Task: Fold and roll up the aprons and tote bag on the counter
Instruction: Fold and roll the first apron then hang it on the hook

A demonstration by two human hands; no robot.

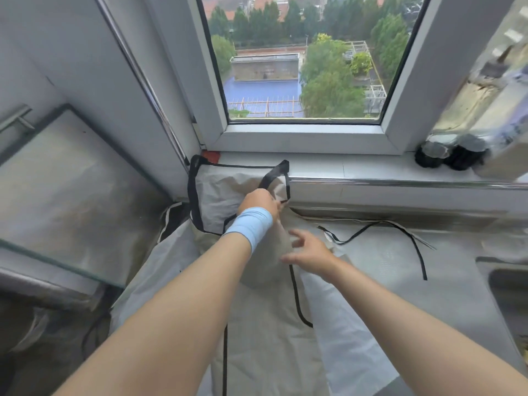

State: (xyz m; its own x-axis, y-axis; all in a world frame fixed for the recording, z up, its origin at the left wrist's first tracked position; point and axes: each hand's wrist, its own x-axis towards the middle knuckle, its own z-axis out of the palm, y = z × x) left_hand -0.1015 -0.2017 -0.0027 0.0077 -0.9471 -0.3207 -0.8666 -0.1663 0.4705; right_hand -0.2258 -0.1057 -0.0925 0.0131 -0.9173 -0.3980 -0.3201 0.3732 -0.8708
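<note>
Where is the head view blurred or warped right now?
Head view: wide-angle bending bows the window frame; the right edge by the black lumps is smeared; the right hand is slightly motion-blurred; the left hand and tote bag stay fairly sharp in daylight.

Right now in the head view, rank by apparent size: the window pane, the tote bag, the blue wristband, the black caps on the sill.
1. Window pane
2. Tote bag, partly hidden by the left hand
3. Blue wristband and black caps: too alike to rank.
</note>
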